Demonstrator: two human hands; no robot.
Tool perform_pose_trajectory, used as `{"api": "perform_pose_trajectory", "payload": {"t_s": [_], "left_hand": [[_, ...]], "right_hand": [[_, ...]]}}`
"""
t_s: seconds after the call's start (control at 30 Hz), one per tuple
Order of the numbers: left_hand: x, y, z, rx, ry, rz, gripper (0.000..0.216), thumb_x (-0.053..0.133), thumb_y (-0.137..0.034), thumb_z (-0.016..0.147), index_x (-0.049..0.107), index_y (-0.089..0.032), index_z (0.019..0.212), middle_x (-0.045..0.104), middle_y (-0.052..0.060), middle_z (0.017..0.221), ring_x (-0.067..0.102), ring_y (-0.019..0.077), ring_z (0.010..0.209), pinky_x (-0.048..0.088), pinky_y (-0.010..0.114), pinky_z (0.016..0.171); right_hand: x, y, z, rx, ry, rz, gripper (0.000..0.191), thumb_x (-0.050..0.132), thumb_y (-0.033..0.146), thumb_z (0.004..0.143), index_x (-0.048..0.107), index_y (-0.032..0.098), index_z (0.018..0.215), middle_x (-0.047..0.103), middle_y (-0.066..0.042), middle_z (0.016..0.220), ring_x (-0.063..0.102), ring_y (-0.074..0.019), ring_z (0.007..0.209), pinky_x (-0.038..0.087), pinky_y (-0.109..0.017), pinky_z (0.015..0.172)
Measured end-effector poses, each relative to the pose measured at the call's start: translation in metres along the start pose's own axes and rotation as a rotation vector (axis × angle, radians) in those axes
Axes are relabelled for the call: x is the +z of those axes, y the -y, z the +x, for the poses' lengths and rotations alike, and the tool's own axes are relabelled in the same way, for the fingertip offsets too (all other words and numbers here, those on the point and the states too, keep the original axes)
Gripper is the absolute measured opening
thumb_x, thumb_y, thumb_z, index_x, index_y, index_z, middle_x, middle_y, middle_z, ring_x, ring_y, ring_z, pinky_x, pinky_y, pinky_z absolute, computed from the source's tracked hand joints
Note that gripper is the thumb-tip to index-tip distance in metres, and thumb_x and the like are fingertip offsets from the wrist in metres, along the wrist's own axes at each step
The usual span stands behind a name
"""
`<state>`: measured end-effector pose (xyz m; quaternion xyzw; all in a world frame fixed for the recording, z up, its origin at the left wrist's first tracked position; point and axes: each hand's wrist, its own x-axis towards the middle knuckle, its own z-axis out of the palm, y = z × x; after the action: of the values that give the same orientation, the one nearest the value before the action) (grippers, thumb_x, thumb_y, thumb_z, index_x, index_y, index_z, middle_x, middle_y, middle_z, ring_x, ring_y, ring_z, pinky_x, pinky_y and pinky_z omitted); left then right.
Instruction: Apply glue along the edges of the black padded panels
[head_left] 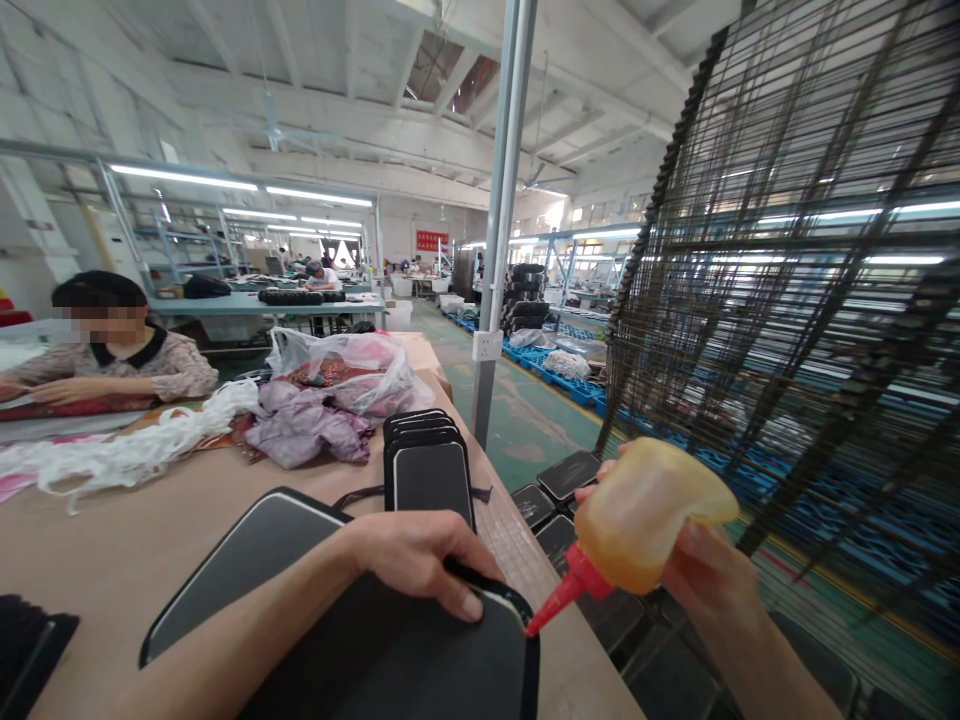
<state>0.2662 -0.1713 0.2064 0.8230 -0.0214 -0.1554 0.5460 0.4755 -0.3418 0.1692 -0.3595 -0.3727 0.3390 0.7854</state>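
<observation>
My left hand grips the far edge of a dark rounded panel, its thumb on top and its other fingers over the rim. In my right hand is a squeeze bottle of amber liquid, tipped downward. Its red nozzle meets the panel's right corner, where a pale line runs along the edge. A second dark panel with a light border lies beneath my left forearm. Just beyond my left hand stands a stack of smaller dark panels.
A brown-covered table carries white strips and a plastic bag of fabric. Across it, at left, sits a person. A metal post rises at the table's right. Further right stands a tall wire rack, with more dark panels below.
</observation>
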Motion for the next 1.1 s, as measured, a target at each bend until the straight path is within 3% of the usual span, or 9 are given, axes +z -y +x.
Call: {"api": "perform_pose_trajectory", "payload": {"t_s": [0.33, 0.8, 1.1], "left_hand": [[-0.011, 0.020, -0.002, -0.041, -0.121, -0.136, 0.047, 0.068, -0.049, 0.072, 0.069, -0.014, 0.103, 0.066, 0.000, 0.088, 0.057, 0.0154, 0.080, 0.043, 0.020, 0.077], [-0.013, 0.038, 0.001, -0.068, -0.156, -0.411, 0.037, 0.074, -0.042, 0.068, 0.071, -0.017, 0.095, 0.067, -0.003, 0.076, 0.056, 0.0096, 0.063, 0.044, 0.017, 0.061], [-0.019, 0.048, 0.003, -0.085, -0.139, -0.495, 0.037, 0.073, -0.039, 0.069, 0.070, -0.015, 0.097, 0.070, 0.000, 0.076, 0.063, 0.0140, 0.067, 0.049, 0.021, 0.063]], "right_hand": [[0.000, -0.009, -0.007, -0.056, -0.073, -0.035, 0.064, 0.074, 0.045, 0.069, 0.053, 0.028, 0.127, 0.066, -0.011, 0.108, 0.058, -0.0376, 0.103, 0.044, -0.057, 0.091], [-0.005, -0.020, -0.014, 0.018, -0.081, -0.045, 0.055, 0.069, 0.047, 0.072, 0.056, 0.030, 0.123, 0.069, -0.009, 0.102, 0.056, -0.0392, 0.107, 0.041, -0.060, 0.093], [0.000, -0.019, -0.020, 0.086, -0.059, 0.004, 0.062, 0.072, 0.048, 0.068, 0.056, 0.027, 0.124, 0.067, -0.013, 0.104, 0.057, -0.0400, 0.105, 0.043, -0.059, 0.091]]}}
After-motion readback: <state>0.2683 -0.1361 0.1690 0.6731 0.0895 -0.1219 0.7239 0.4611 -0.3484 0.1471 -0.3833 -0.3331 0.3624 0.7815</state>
